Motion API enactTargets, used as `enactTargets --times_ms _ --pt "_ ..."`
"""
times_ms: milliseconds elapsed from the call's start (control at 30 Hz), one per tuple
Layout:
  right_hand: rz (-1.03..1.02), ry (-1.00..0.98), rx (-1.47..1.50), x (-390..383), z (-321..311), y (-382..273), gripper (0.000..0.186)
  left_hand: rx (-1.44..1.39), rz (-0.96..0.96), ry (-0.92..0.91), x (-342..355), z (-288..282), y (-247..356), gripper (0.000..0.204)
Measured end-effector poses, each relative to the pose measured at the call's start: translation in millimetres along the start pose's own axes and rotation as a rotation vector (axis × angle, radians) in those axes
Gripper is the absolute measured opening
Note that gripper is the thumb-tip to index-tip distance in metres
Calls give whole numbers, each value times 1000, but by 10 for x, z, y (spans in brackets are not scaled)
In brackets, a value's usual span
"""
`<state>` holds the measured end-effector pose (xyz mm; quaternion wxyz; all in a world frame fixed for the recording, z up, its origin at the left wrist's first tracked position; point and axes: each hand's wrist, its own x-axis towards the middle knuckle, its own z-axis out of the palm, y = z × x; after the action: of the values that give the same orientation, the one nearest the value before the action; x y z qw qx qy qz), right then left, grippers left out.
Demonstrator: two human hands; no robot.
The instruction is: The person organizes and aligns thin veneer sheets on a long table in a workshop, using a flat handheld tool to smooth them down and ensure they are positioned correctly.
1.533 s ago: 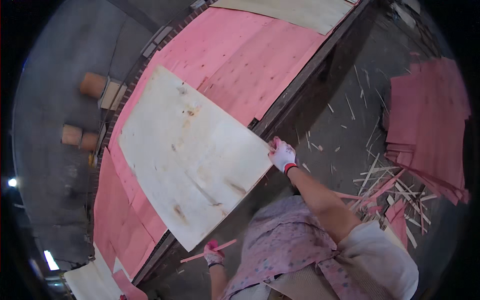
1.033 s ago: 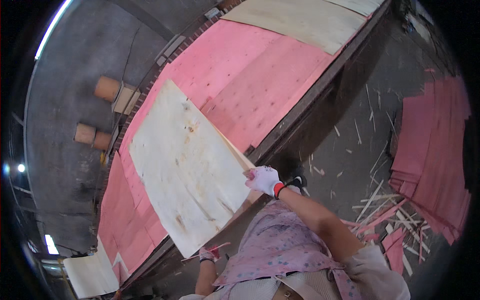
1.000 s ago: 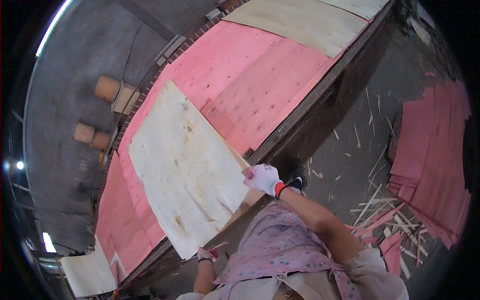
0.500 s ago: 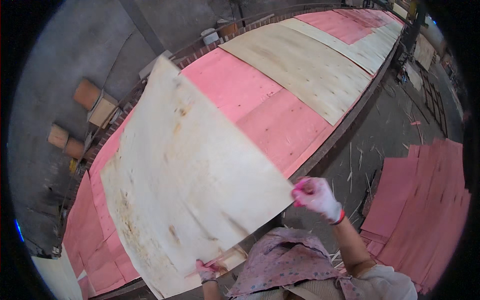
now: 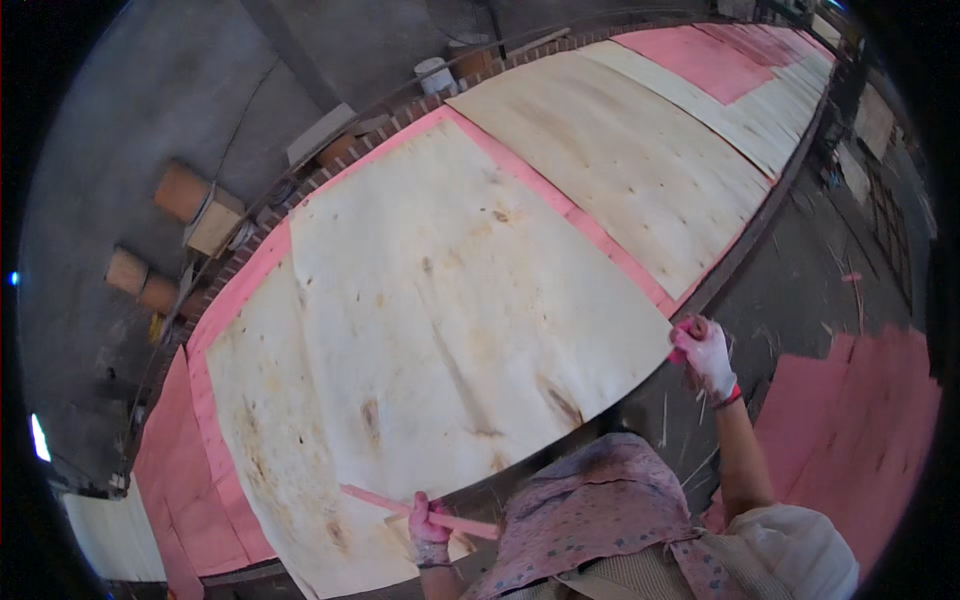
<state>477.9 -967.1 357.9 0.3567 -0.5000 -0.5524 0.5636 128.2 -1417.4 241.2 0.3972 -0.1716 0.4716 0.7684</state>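
Pale sheet (image 5: 460, 300) has shifted rightward, its corner in the right hand (image 5: 707, 358).

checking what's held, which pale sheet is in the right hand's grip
The largest, nearest pale sheet: the right hand pinches its corner. The tan-toned sheet, beyond the narrow pink band, touches neither hand.

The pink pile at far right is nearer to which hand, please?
Right: the right hand is just left of the pink pile; the left hand, holding a pink strip, is much farther left.
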Motion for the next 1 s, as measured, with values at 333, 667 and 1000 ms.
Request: enactTargets --times_ms 333,667,1000 --pt "144 108 401 1423 -551 751 1 266 214 129 251 1177 -530 24" --pt "353 23 510 1811 -758 1561 10 431 220 405 267 1309 -761 15" --pt "502 55 368 1924 -588 2044 30 346 4 410 616 1310 -987 28"
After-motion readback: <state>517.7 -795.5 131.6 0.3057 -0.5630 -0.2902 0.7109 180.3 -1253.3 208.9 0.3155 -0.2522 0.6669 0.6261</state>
